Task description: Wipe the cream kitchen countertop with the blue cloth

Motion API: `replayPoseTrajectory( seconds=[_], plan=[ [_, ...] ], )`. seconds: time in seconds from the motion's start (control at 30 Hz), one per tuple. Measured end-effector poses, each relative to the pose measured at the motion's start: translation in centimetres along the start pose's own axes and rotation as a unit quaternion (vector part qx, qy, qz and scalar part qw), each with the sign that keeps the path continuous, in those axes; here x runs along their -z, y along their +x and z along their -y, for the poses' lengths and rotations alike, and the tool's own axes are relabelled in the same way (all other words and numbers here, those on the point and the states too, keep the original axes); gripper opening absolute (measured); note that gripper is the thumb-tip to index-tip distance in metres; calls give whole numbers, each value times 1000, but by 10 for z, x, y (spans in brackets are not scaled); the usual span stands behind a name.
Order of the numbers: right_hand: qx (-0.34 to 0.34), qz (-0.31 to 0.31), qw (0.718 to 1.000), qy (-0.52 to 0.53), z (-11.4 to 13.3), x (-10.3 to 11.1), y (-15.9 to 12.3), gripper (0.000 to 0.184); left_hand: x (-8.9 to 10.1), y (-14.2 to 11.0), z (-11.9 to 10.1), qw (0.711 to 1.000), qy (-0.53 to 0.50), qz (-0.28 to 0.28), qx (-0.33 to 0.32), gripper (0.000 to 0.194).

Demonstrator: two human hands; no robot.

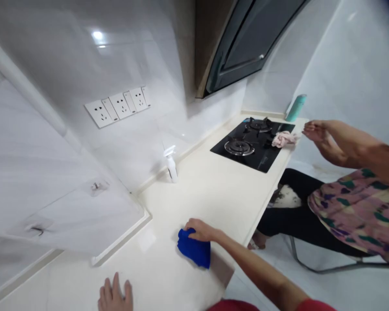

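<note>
Blue cloth [196, 252] is held on the counter [210, 190], between its front edge and the corner of the jutting wall [61, 172]. One end is gripped by the fingers of the right hand [200, 230], while the rest is spread toward the near side. The left hand [116, 297] is placed over the near part of the counter, its fingers splayed and nothing grasped; whether the palm is rested there cannot be told. A white spray bottle [171, 167] is stood by the back edge, and a black hob [257, 160] is set toward the far end. The blue cloth is judged light, soft, limp and hardly breakable, though apt to bunch on the smooth surface; a hold is best taken over its middle, palm flat
</note>
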State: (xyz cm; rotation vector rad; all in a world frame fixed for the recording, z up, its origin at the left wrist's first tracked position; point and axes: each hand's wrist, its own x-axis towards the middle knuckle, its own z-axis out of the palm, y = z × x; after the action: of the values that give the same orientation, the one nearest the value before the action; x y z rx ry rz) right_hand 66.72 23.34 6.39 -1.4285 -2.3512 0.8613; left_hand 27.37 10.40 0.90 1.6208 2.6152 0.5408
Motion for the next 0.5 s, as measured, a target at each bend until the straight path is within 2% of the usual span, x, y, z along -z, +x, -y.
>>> replayPoseTrajectory(
  seconds=[0.07,0.1,0.17,0.23,0.3,0.37,0.5],
  plan=[
    [28,27,999,-6,-6,18,17,26,3,0,-3,1000,9,15,3,77],
    [25,21,999,-17,-8,27,26,27,4,0,-3,1000,12,21,5,77],
    [-10,-26,998,-49,-10,41,40,35,4,0,-2,1000,14,26,5,77],
    [-62,-91,991,-80,-7,43,46,46,5,1,-1,1000,9,27,3,76],
    [-107,-133,980,-99,-1,27,40,53,5,0,-2,1000,1,22,4,76],
    [-127,-146,974,-121,6,-5,25,60,6,-2,-3,1000,-3,19,7,76],
    [-113,-160,961,-193,7,-68,-4,69,5,-5,-4,1000,-2,20,16,72]
  ],
)
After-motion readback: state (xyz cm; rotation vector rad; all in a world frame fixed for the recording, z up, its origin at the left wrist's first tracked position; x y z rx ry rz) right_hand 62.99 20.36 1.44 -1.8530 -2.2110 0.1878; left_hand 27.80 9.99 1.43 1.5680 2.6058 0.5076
